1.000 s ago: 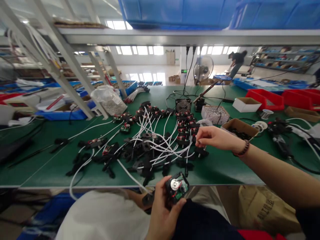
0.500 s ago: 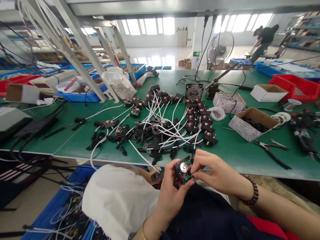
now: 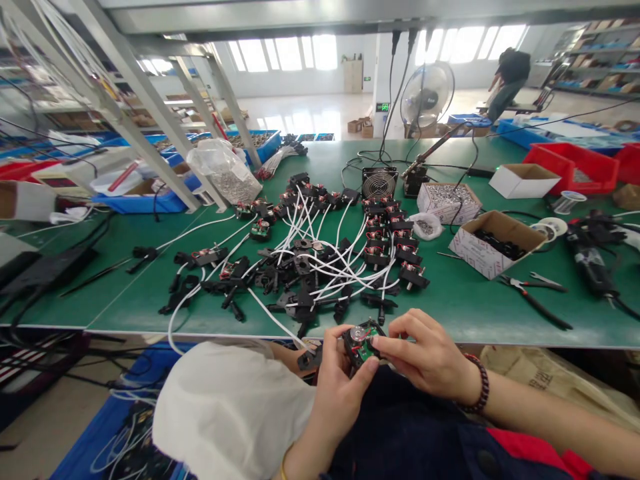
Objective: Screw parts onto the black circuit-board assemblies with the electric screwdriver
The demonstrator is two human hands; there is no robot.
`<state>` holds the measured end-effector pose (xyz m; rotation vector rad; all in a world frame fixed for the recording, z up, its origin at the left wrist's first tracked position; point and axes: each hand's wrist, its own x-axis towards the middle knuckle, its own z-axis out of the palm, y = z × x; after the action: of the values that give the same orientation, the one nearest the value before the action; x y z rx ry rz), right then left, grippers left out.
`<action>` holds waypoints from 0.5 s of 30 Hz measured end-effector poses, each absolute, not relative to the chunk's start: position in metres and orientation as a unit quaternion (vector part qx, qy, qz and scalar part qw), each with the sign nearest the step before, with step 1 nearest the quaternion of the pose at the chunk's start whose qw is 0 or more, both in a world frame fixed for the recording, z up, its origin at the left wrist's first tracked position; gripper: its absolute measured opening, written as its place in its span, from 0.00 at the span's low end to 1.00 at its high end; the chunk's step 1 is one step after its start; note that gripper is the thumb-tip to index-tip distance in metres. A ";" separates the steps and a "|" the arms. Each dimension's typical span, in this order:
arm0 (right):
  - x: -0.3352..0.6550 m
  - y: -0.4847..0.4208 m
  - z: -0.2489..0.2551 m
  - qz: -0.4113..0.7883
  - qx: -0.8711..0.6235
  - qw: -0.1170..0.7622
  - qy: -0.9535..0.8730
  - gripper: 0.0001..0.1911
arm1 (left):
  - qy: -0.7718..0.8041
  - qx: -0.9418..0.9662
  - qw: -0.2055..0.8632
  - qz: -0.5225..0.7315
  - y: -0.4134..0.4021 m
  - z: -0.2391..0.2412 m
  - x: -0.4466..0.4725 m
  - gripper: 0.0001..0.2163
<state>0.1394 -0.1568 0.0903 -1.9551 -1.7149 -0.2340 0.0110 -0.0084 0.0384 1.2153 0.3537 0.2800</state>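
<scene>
Close to my lap, just off the table's front edge, my left hand [image 3: 341, 375] is closed around a small black housing with a green circuit board [image 3: 369, 343]. A round silver motor-like part [image 3: 358, 334] and thin red wires show inside it. From the other side my right hand [image 3: 429, 352] grips the housing, its thumb and fingertips on the board's right side. Whatever lies under those fingertips is hidden. A dark part with a white cable [image 3: 311, 358] sits just left of my left hand. Similar wired units [image 3: 376, 237] lie beyond my hands on the green table [image 3: 467, 307].
White cables [image 3: 333, 263] tangle across the middle among black parts. To the right are pliers [image 3: 537, 303], a carton of black parts [image 3: 483, 257] and a carton of small metal pieces [image 3: 445, 203]. A soldering-style fan [image 3: 379, 183] stands behind. A person [image 3: 510, 77] bends over far off.
The housing has tilted in my left hand. My right fingers have shifted from a pinch at its right edge onto the board. The whole view has swung slightly right.
</scene>
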 end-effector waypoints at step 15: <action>0.144 -0.174 0.067 -0.081 -0.725 0.302 -0.614 0.16 | 0.172 0.629 0.753 0.088 -0.007 0.048 0.019 0.24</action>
<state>0.1443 -0.1736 0.0672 -1.9222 -1.6290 -0.2148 0.0194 -0.0069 0.0475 1.3724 0.3758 0.1913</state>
